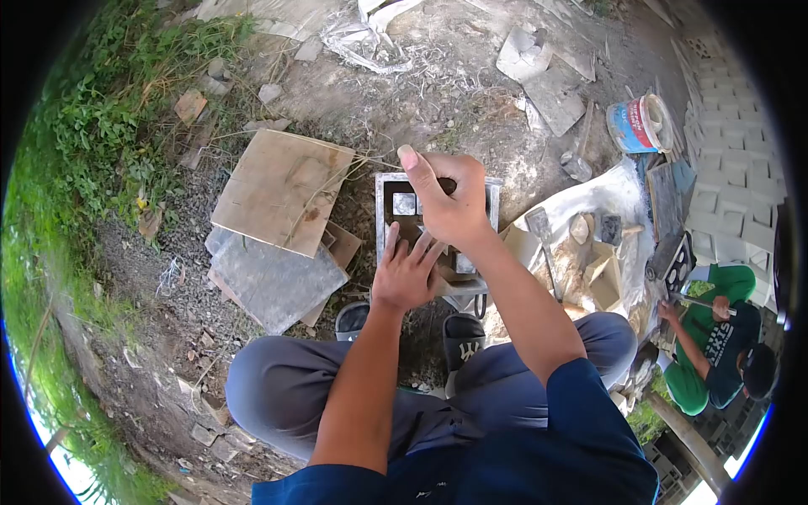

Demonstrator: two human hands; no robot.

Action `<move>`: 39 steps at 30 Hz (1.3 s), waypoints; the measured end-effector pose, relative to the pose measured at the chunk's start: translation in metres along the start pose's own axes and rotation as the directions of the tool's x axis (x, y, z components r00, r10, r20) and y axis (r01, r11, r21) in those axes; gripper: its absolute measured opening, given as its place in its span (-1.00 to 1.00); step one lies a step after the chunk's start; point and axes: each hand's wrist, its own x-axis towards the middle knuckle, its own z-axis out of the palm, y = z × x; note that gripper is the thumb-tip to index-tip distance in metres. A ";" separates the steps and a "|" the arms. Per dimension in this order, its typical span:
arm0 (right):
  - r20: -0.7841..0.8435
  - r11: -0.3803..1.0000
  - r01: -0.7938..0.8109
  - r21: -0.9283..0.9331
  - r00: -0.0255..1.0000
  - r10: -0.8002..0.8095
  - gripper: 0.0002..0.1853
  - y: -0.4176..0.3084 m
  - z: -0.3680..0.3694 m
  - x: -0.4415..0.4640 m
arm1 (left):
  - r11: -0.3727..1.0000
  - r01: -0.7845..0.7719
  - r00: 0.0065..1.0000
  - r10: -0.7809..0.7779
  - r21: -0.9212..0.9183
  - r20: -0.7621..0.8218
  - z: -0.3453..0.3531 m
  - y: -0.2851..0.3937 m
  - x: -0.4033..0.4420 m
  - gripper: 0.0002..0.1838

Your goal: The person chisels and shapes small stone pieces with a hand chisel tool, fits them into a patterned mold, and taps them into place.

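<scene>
A grey metal mold frame (393, 178) with square openings lies on the ground between my feet. My left hand (406, 273) rests over its near part, fingers spread and pointing away from me. Above the frame's far right part, my right hand (454, 200) is curled closed with the thumb sticking up. Whatever it grips, if anything, is hidden under the fingers. Both hands and forearms cover much of the frame. Just right of it, a trowel (539, 225) lies on a white sack (619, 189) with pale powder or sand.
Flat boards (282, 189) are stacked at left, beside grass (101, 126). A paint bucket (633, 126) stands at upper right, near a wall of stacked pale blocks (732, 126). At far right, another person (720, 337) crouches, holding a long-handled tool over a dark mold (676, 265).
</scene>
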 end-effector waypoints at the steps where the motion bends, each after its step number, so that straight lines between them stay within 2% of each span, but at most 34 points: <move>1: -0.006 1.000 -0.005 -0.002 1.000 0.005 -0.40 -0.010 -0.003 -0.005 | 1.000 0.007 1.000 -0.007 -0.020 0.005 -0.001 0.001 -0.003 -0.45; 3: -0.013 0.994 0.090 0.059 0.996 -0.090 -0.41 -0.024 -0.007 -0.009 | 0.999 0.033 0.999 -0.033 -0.032 -0.003 0.000 -0.001 -0.001 -0.47; 5: -0.039 0.995 0.058 0.078 0.998 -0.055 -0.43 -0.008 -0.002 -0.008 | 1.000 0.016 1.000 -0.016 -0.020 0.014 0.002 -0.002 -0.003 -0.47; 7: -0.034 0.996 -0.087 -0.029 0.996 0.086 -0.44 -0.007 -0.002 0.005 | 1.000 0.007 1.000 -0.008 0.010 0.025 -0.005 0.001 0.001 -0.44; 9: -0.041 0.999 -0.027 -0.042 0.999 0.025 -0.45 -0.015 -0.007 0.000 | 1.000 0.020 1.000 -0.020 -0.022 0.008 -0.007 0.001 0.003 -0.55; 11: -0.058 0.996 0.078 0.044 0.995 -0.075 -0.46 -0.018 -0.011 -0.010 | 1.000 0.023 1.000 -0.023 -0.009 0.007 -0.007 0.001 0.002 -0.54; 12: -0.039 0.999 0.012 0.042 0.999 -0.010 -0.45 -0.010 -0.008 -0.007 | 1.000 0.009 1.000 -0.009 0.004 0.007 -0.007 0.002 0.001 -0.53; 13: -0.041 0.999 0.014 0.037 0.999 -0.012 -0.45 -0.007 -0.009 -0.006 | 1.000 0.005 1.000 -0.005 0.001 0.004 -0.005 0.003 0.000 -0.53; 15: 0.043 0.999 -0.001 -0.046 0.999 0.003 -0.45 -0.008 -0.006 -0.001 | 1.000 0.018 0.999 -0.018 0.009 0.048 -0.003 0.000 0.000 -0.41; 16: 0.070 0.994 0.101 -0.044 0.993 -0.098 -0.44 -0.021 -0.009 -0.004 | 0.999 0.030 0.999 -0.029 -0.031 0.025 -0.002 0.000 -0.001 -0.43; 17: 0.076 0.995 0.093 -0.039 0.993 -0.090 -0.44 -0.023 -0.009 -0.006 | 0.999 0.039 0.999 -0.038 -0.033 0.030 0.000 0.000 -0.004 -0.43; 19: 0.023 0.997 0.068 -0.034 0.997 -0.067 -0.43 -0.025 -0.009 -0.010 | 0.999 0.006 1.000 -0.007 -0.037 -0.026 0.001 -0.002 -0.002 -0.45; 20: 0.012 0.996 -0.034 -0.078 0.999 0.035 -0.43 -0.004 -0.005 -0.007 | 1.000 0.008 1.000 -0.009 0.015 0.028 0.000 -0.002 -0.003 -0.41; 25: 0.072 0.996 -0.018 -0.085 0.997 0.025 -0.41 -0.021 -0.011 0.003 | 1.000 0.005 1.000 -0.005 0.003 0.006 -0.003 -0.001 0.002 -0.29; 27: -0.041 1.000 -0.015 0.024 0.999 0.016 -0.40 -0.015 -0.010 -0.007 | 1.000 0.019 1.000 -0.019 -0.022 -0.003 -0.006 0.001 -0.005 -0.26; 28: -0.036 0.995 -0.090 -0.038 0.995 0.088 -0.40 -0.001 -0.004 -0.002 | 1.000 0.018 1.000 -0.018 -0.010 -0.010 -0.008 0.003 -0.002 -0.37; 29: -0.044 0.995 -0.087 -0.043 0.995 0.085 -0.40 0.004 -0.008 -0.004 | 1.000 0.008 1.000 -0.008 0.002 -0.020 -0.010 0.004 0.003 -0.47; 31: 0.040 0.995 -0.070 -0.076 0.996 0.074 -0.42 -0.010 -0.011 0.005 | 1.000 0.000 1.000 0.000 0.008 -0.023 -0.009 0.004 0.003 -0.48; 32: 0.064 0.996 0.008 -0.083 0.998 -0.002 -0.42 -0.020 -0.014 0.002 | 1.000 0.004 1.000 -0.004 0.010 0.009 -0.008 0.003 0.001 -0.48; 33: 0.071 0.997 0.011 -0.080 0.997 -0.006 -0.42 -0.017 -0.013 0.003 | 1.000 0.015 0.999 -0.015 0.014 0.035 -0.008 0.001 0.002 -0.48; 35: -0.029 0.998 -0.055 0.042 0.998 0.056 -0.40 -0.002 -0.009 -0.008 | 1.000 0.021 1.000 -0.022 0.009 0.022 -0.007 0.002 -0.001 -0.48; 37: -0.035 1.000 -0.009 -0.007 0.999 0.009 -0.40 -0.002 -0.007 0.000 | 1.000 0.000 1.000 0.000 0.004 0.001 -0.008 0.004 0.003 -0.47; 39: 0.064 0.997 -0.034 -0.066 0.997 0.038 -0.41 -0.015 -0.012 0.002 | 1.000 0.001 1.000 -0.001 0.017 0.004 -0.008 0.003 0.003 -0.48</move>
